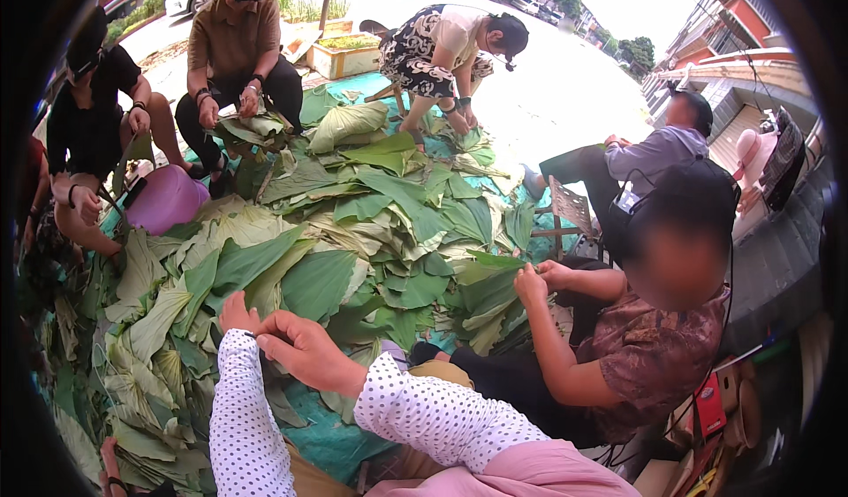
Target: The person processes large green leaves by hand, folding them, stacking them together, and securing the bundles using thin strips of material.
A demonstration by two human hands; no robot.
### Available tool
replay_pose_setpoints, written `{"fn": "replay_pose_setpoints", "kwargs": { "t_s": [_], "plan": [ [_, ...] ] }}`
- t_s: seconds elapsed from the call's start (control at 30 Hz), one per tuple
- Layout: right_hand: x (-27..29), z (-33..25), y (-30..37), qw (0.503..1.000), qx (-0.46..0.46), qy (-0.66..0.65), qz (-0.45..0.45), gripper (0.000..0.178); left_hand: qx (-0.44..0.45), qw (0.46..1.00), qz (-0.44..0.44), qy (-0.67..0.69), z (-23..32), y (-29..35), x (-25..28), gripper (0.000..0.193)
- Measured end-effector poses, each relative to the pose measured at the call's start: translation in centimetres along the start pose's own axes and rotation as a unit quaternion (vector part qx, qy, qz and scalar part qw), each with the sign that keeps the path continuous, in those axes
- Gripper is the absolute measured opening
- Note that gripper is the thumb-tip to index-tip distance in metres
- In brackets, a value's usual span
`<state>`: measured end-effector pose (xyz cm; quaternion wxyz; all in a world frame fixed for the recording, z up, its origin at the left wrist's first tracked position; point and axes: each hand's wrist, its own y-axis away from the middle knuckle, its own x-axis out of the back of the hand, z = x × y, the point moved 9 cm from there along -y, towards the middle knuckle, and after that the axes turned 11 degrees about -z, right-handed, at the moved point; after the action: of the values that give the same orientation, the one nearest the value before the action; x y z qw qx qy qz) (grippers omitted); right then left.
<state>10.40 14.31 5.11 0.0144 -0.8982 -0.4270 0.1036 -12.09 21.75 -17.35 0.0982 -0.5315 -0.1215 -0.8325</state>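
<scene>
My left hand [237,313] is in front of a large green leaf [256,263] on the pile; its fingers are mostly foreshortened, and whether it grips anything is unclear. A dark band [251,333] circles my left wrist at the cuff of a white dotted sleeve. Against that wrist, my right hand [309,347] has its fingers curled and its thumb near the band. What those fingers hold, if anything, is hidden. Around both hands spreads a heap of big green and pale leaves [397,201], some fanned or folded, with broad flat blades.
To my right, a seated person [609,347] handles a green leaf. Other people sit or bend around the heap's far and left sides. A purple bucket [166,198] lies at the left. Teal sheeting [327,435] shows beneath the leaves. A wooden chair [570,205] stands at the right.
</scene>
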Motion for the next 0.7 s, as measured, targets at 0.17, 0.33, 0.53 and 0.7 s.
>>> {"fn": "replay_pose_setpoints", "kwargs": {
  "t_s": [0.17, 0.33, 0.53, 0.7],
  "plan": [
    [2.6, 1.0, -0.1, 0.994, 0.036, -0.088, 0.052, 0.014, -0.052, 0.974, 0.153, 0.156, 7.8, 4.5, 10.0, 0.013],
    [5.0, 2.6, 0.1, 0.975, 0.012, -0.169, 0.145, 0.015, -0.087, 0.929, 0.214, 0.290, 11.5, 11.1, 15.5, 0.043],
    [3.4, 4.1, 0.3, 0.956, -0.074, -0.251, 0.129, 0.014, -0.146, 0.901, 0.162, 0.376, 12.5, 18.1, 16.4, 0.022],
    [-0.9, 5.1, -0.7, 0.940, -0.095, -0.295, 0.139, 0.013, -0.252, 0.934, 0.204, 0.150, 15.4, 23.6, 19.1, 0.018]
  ]
}}
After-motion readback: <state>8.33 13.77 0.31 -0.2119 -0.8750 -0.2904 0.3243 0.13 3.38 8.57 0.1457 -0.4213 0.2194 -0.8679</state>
